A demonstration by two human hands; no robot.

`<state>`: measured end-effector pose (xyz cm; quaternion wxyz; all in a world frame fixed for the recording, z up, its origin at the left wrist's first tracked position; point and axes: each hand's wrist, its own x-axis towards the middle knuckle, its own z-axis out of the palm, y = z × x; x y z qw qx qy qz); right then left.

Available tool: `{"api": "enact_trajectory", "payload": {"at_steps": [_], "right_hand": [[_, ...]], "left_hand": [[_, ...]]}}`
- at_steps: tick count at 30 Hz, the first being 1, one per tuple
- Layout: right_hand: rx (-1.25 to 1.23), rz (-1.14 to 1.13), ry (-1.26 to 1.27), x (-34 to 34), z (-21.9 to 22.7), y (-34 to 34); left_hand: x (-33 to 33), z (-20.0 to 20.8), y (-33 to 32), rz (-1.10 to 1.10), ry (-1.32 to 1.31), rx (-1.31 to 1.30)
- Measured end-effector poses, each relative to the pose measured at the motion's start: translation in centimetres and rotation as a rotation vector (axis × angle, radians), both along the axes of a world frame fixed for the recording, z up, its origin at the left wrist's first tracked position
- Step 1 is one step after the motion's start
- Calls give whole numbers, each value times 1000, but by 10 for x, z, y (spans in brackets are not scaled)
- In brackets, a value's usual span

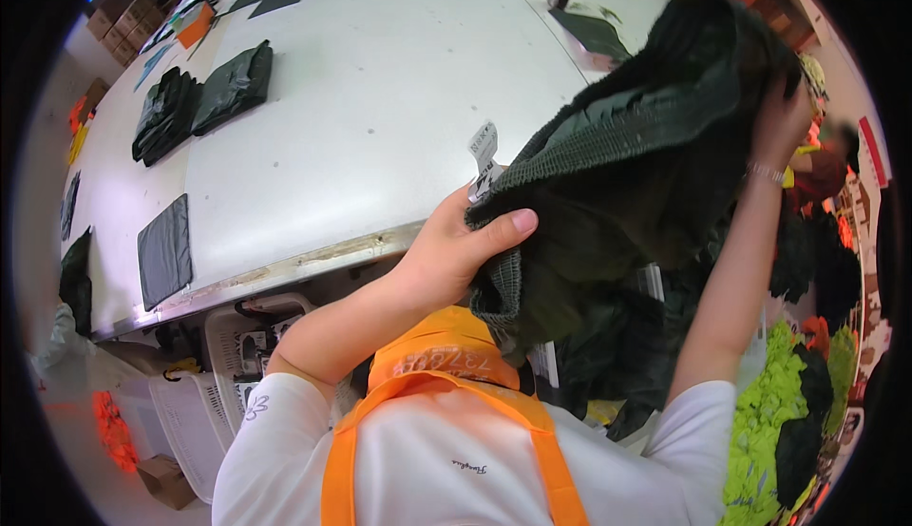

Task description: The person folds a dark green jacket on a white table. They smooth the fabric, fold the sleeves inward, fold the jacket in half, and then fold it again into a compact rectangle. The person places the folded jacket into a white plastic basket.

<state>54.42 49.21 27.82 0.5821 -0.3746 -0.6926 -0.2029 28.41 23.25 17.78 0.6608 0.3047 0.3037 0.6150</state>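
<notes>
Heaped cloth (766, 421) and a worktable (332, 160) suggest a workshop.

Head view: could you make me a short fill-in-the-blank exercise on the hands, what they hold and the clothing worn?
1. The left hand has its ____ pressed on the near side of the dark garment.
2. The small tag beside the left hand is mostly ____ in colour.
3. In the picture, the right hand is ____ (higher or lower) than the left hand.
4. The straps over the white shirt are ____ in colour.

Missing words: thumb; white; higher; orange.
</notes>
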Motion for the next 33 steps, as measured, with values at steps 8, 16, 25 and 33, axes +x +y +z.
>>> {"api": "enact_trajectory", "payload": {"at_steps": [8,16,25,33], "right_hand": [[146,591,-145,-298,61,25],[-397,1009,-607,-462,-202,67],[-1051,-181,-684,-6,-449,418],[-1084,-283,-765,205,-454,433]], "left_hand": [[-97,15,-49,605,-32,122],[-219,-142,-61,981,424,-551],[-293,-351,-144,1128,1047,-1065],[-359,-275,12,1048,1095,-1290]]}}
